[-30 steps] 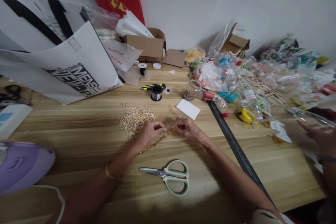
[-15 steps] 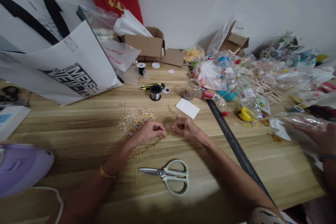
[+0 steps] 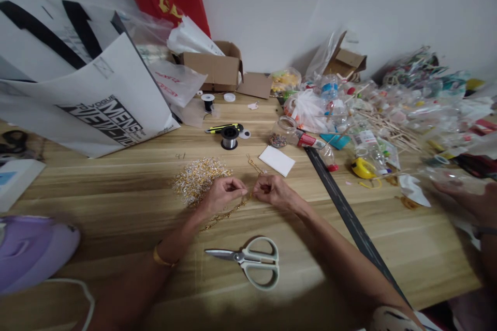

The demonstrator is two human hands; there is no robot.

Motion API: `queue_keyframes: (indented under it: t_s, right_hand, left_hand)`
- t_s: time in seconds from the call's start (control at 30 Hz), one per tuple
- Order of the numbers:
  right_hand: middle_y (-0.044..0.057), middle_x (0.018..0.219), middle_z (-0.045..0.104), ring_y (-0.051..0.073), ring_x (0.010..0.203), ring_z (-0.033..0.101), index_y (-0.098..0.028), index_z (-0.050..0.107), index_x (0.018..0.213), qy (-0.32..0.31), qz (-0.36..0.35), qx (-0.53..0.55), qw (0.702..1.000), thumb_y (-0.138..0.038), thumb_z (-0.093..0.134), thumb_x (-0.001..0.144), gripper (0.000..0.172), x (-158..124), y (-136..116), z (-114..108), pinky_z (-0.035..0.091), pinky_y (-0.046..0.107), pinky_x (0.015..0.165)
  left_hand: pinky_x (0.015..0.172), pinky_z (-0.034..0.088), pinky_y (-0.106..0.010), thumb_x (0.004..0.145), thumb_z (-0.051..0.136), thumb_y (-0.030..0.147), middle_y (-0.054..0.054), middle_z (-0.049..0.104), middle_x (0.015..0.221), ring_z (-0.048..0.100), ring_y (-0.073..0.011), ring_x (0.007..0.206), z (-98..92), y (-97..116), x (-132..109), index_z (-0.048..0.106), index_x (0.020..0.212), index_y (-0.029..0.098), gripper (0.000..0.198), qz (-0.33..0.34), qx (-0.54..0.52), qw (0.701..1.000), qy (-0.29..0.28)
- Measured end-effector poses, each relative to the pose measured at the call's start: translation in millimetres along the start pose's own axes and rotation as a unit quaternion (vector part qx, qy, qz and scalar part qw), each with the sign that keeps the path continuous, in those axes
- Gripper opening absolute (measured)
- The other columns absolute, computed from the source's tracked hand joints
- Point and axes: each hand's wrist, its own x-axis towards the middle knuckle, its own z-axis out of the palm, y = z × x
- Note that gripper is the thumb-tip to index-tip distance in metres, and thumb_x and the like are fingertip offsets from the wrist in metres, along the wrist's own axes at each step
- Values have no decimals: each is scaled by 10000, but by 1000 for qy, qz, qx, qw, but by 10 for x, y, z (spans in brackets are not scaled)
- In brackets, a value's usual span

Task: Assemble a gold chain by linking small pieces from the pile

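My left hand [image 3: 225, 192] and my right hand [image 3: 275, 190] meet over the table, fingertips pinched and almost touching. A thin gold beaded strand [image 3: 225, 215] trails from my right fingertips, passing below my left hand onto the wood. Whatever lies in the left pinch is too small to make out. Another gold length [image 3: 254, 165] shows beyond my right hand. Close behind my left hand lies a pile of gold and silver beaded pieces [image 3: 200, 178]. Nearer to me, scissors with pale green handles [image 3: 248, 262] lie with their blades to the left.
Beyond my hands are a wire spool [image 3: 230, 138], a white card [image 3: 277, 161] and a jar of beads [image 3: 282, 133]. A white bag [image 3: 128, 88] and purple object [image 3: 37, 253] stand left. At right, another person's hand [image 3: 466, 201] is near clutter and a yellow tape measure [image 3: 363, 167].
My left hand has shifted slightly, its fingertips nearer my right ones. The strand's trailing end has moved a little to the right. The scissors and pile stay put.
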Motion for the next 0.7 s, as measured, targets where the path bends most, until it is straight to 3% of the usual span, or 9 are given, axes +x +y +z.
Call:
queue_keyframes:
  t_s: [0.3,0.53,0.7]
  right_hand:
    - [-36,587,447,63,511,351,-118,583,689,-24,0,31,999,-186,580,743,87,-8,21,35,256,189,471]
    - [-19,636,484,72,536,385,-120,610,710,-19,-6,-8,1000,-221,583,762,117,-15,-25,17,292,192,492]
    - [1,688,519,87,585,452,-126,601,728,-29,-14,-35,999,-222,542,808,138,-20,-48,19,336,202,542]
  left_hand:
    - [675,477,-266,604,746,237,-48,691,733,627,-145,694,119,18,-47,542,557,135,232,-39,-136,990,15]
    - [557,480,-242,632,733,294,-15,651,582,602,-120,536,148,7,-65,560,673,131,241,-48,-93,994,20]
    - [544,476,-243,600,747,242,13,669,589,605,-123,502,160,-4,-58,491,866,162,378,-65,-123,990,36]
